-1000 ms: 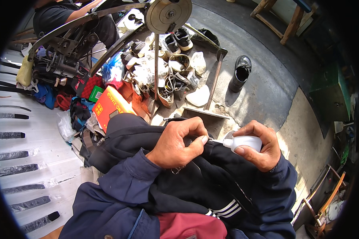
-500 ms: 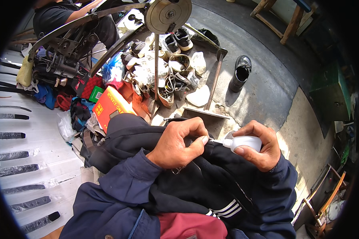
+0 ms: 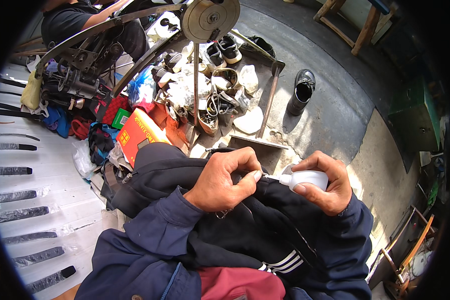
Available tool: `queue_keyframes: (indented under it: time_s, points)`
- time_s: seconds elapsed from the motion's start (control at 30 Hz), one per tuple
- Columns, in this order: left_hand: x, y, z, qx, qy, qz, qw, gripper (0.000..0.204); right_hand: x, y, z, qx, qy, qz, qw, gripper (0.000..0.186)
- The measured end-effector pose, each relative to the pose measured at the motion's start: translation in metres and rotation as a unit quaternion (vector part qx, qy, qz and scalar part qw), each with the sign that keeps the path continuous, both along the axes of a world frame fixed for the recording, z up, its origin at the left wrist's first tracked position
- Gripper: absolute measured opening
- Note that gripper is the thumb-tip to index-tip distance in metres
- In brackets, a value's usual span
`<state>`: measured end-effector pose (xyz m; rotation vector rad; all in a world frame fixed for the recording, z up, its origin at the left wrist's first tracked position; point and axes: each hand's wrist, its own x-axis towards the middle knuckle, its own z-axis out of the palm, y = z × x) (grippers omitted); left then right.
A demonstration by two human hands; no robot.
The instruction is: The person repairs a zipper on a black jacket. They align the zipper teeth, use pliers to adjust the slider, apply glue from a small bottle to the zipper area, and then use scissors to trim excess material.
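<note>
Left of the white bottle (image 3: 310, 178), the left hand (image 3: 221, 181) pinches the black garment (image 3: 281, 216), apparently steadying it; the right hand (image 3: 334, 186) clasps the bottle, seemingly aiming its nozzle (image 3: 273, 177).

Sunlit floor (image 3: 372, 145), dark grey mat (image 3: 335, 117), wooden stool (image 3: 364, 31), green cabinet (image 3: 414, 117)

Harsh sunlight, strong edge distortion

Right fingers (image 3: 319, 160) partly hide the white bottle (image 3: 309, 178); a co-worker (image 3: 67, 22) is cropped.
</note>
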<state>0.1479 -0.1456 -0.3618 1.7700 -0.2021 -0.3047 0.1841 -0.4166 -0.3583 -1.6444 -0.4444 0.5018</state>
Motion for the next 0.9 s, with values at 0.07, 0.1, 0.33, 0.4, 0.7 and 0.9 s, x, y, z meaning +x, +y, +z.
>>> queue_keyframes:
  time_s: [0.07,0.1,0.33,0.4,0.7,0.9]
  points:
    - [-0.0003,-0.0004,0.0003,-0.003,0.003,0.003,1.000,0.006,0.0000,-0.0001,0.0000,-0.005,0.001,0.002,1.000,0.030]
    - [-0.0006,-0.0011,0.0004,-0.005,0.004,0.006,1.000,0.005,0.0001,-0.0002,-0.0001,-0.005,0.000,0.003,1.000,0.030]
    - [0.0002,-0.0008,0.0012,0.005,0.004,-0.001,1.000,0.008,0.0003,-0.0002,0.0001,-0.007,-0.002,0.003,1.000,0.031]
    - [0.0003,-0.0006,0.0010,0.005,0.002,-0.001,1.000,0.008,0.0000,-0.0004,0.0003,-0.006,0.000,0.001,1.000,0.031]
    - [0.0001,-0.0005,-0.0003,0.004,-0.003,-0.001,1.000,0.007,0.0005,-0.0015,-0.0003,-0.008,-0.007,0.005,1.000,0.030]
    - [0.0000,-0.0003,-0.0003,0.009,-0.004,0.000,1.000,0.007,0.0000,-0.0014,0.0005,-0.006,-0.001,0.003,1.000,0.030]
